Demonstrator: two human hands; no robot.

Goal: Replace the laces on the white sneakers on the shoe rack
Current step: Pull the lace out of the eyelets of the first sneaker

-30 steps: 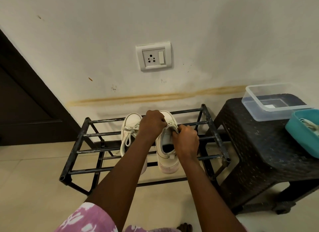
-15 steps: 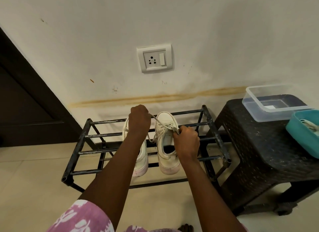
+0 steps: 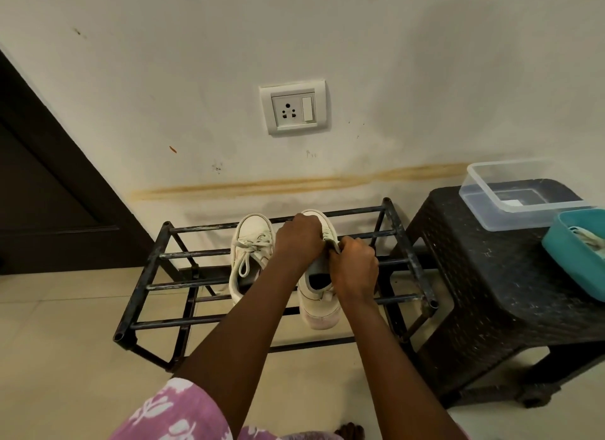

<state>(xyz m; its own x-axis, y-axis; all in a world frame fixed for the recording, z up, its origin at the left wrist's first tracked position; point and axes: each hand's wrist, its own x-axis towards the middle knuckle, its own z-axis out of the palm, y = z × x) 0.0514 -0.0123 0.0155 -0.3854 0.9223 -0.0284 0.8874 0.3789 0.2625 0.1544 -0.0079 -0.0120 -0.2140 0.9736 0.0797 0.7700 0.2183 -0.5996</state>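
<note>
Left hand (image 3: 299, 240): fingers curled down over the lacing area of the white low-top sneaker (image 3: 319, 312) nearer the stool, gripping its upper. Whether a lace is between the fingers I cannot tell; my knuckles hide it. Right hand (image 3: 355, 269): closed, pinching the top edge of the grey tongue (image 3: 319, 262) of the same sneaker, thumb side toward my left hand. The two hands nearly touch.

The sneaker sits toe toward the wall on the top bars of the black metal shoe rack (image 3: 183, 287), its heel hanging over the front bar. Just beside it, on the door side, is the second white sneaker (image 3: 252, 230), its off-white lace (image 3: 248, 256) tied in a loose bow.

Beside the rack stands a black woven-pattern plastic stool (image 3: 484, 276). It carries a clear plastic box (image 3: 471, 197) and a teal plastic tub (image 3: 569, 256) holding pale laces (image 3: 589, 240).

White wall socket (image 3: 293, 107) above the rack. Dark brown door (image 3: 39, 194) on the far side. Beige tiled floor (image 3: 49, 357). Pink floral fabric (image 3: 170, 413) at the lower edge.
</note>
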